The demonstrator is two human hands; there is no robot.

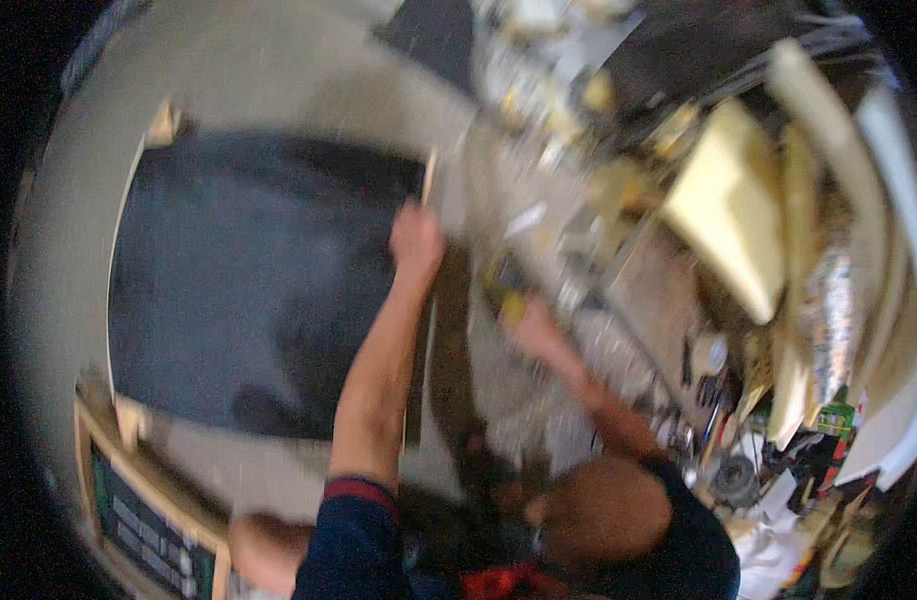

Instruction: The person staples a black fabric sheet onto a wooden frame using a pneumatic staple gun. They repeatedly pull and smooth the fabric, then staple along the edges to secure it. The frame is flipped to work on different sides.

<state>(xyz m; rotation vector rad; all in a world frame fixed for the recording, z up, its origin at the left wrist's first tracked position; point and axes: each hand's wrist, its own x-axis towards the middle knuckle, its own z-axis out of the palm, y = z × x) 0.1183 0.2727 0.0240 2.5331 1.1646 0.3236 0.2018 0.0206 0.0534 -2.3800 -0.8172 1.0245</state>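
Here, blurred hands stay apart: left hand (416, 238) grips a thin wooden strip (429, 177); right hand (530, 328) unclear.

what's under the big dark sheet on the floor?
The dark sheet lies on pale floor, with a wooden strip at its right edge by the raised hand. Anything beneath it is covered; blur hides more.

one bare arm stretched forward, blurred
left hand (416, 238) closed in a fist, forearm straight; right hand unseen.
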